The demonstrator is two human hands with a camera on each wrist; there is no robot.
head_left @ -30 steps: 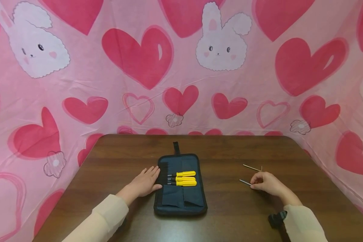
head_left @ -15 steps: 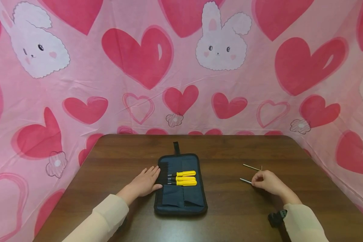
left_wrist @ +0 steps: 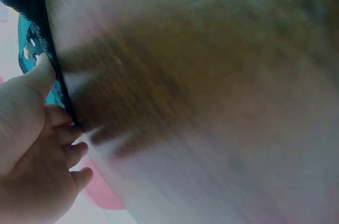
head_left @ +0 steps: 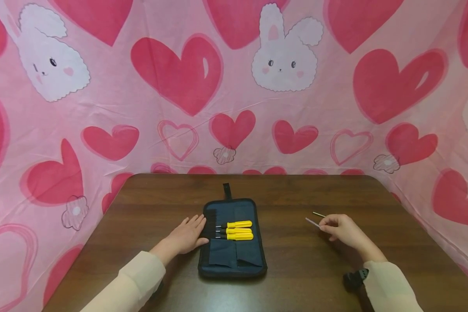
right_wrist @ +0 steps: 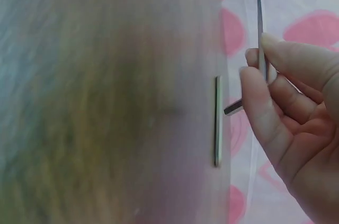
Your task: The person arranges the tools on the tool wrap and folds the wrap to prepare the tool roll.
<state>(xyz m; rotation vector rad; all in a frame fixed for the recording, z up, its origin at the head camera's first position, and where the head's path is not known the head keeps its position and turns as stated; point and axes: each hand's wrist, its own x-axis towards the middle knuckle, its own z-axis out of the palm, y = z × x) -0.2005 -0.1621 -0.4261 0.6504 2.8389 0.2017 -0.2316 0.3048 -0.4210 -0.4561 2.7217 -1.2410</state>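
My right hand (head_left: 341, 229) pinches an L-shaped hex key (right_wrist: 260, 17) between thumb and fingers, held above the table. In the right wrist view its long arm points up and its short arm sticks out below the fingers. A second hex key (right_wrist: 217, 123) lies on the table close by, partly behind the hand in the head view. At the centre an unfolded dark tool pouch (head_left: 232, 273) lies flat, with yellow-handled screwdrivers (head_left: 239, 231) side by side in it. My left hand (head_left: 185, 236) rests on the pouch's left edge, fingers extended.
The brown wooden table (head_left: 288, 281) runs back to a pink cloth (head_left: 242, 99) printed with hearts and rabbits. A black strap (head_left: 227, 190) extends from the pouch's far edge. Lower pockets (head_left: 222, 252) on the pouch lie nearest to me.
My right hand has lifted the hex key off the table and moved slightly away from me and left, now covering part of the second key. The left hand and pouch stay put.
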